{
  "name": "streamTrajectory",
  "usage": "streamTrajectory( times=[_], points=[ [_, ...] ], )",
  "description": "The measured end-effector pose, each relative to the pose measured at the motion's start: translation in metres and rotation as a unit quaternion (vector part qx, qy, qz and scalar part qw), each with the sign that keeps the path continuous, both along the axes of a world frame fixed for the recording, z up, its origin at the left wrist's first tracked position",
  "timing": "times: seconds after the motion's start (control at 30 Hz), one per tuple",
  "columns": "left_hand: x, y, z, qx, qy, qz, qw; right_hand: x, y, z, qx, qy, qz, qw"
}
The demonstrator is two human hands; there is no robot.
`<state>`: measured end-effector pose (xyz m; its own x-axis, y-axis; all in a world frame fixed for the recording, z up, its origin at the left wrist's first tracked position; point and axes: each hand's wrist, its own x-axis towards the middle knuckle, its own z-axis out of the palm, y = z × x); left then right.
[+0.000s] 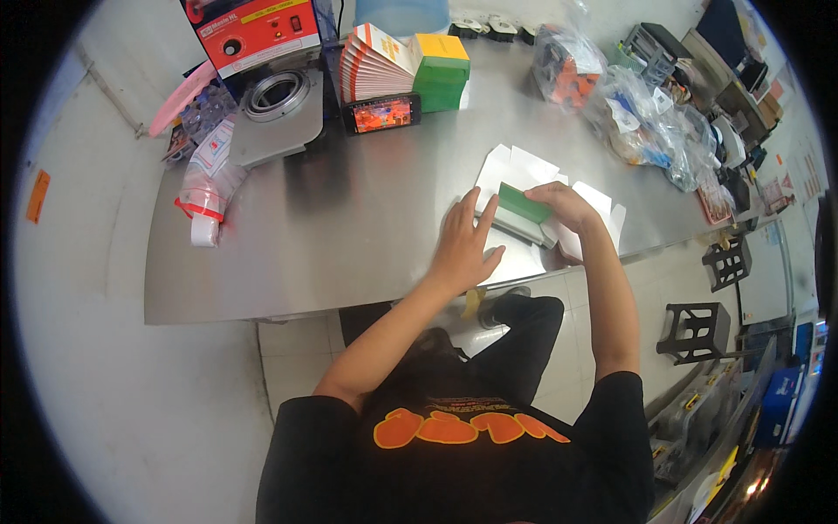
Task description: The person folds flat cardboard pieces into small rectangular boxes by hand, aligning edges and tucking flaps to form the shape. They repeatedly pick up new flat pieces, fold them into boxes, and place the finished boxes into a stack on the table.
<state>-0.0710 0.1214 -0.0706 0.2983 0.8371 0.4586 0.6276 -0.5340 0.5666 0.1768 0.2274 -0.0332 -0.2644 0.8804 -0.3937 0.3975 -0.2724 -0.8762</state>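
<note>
A partly folded paper carton (522, 204) lies near the front edge of the steel table, white inside with a green panel showing in its middle. White flaps stick out on its far and right sides. My left hand (458, 246) rests at the carton's left side, fingers stretched apart and fingertips at its edge. On the other side, my right hand (566, 206) has its fingers bent over the green panel and grips the carton there. Part of the carton's right side is hidden under that hand.
At the back stand a red machine (253, 35) with a round metal ring, stacked folded cartons (441, 74) and a propped phone (382, 113). A bag of cups (209, 170) lies at the left. Plastic bags (642, 122) crowd the right; stools (694, 332) stand beyond the table.
</note>
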Motion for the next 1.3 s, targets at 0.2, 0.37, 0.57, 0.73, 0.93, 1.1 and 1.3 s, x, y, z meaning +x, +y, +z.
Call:
streamTrajectory(
  times=[0.2,0.37,0.57,0.73,0.93,1.1,1.3],
  points=[
    [0.001,-0.003,0.003,0.017,-0.004,-0.017,1.0,0.006,0.009,0.006,-0.137,0.133,0.03,0.981],
    [0.0,-0.001,0.006,0.028,0.073,-0.039,0.996,-0.003,0.0,0.009,-0.013,0.045,0.076,0.996],
    [0.002,-0.002,-0.002,0.025,0.083,-0.032,0.996,-0.004,-0.019,0.0,0.088,0.045,0.133,0.986],
    [0.003,-0.009,-0.004,0.036,0.143,-0.048,0.988,-0.001,-0.029,0.003,0.093,0.074,0.105,0.987],
    [0.003,-0.012,0.0,0.01,0.153,-0.044,0.987,-0.016,-0.016,-0.005,0.259,-0.175,0.08,0.946],
    [0.002,-0.014,0.001,0.001,0.163,-0.039,0.986,-0.043,-0.04,0.034,0.384,-0.314,0.071,0.866],
    [0.002,-0.012,0.002,0.01,0.16,-0.043,0.986,-0.044,-0.088,0.066,0.57,-0.198,-0.247,0.758]
  ],
)
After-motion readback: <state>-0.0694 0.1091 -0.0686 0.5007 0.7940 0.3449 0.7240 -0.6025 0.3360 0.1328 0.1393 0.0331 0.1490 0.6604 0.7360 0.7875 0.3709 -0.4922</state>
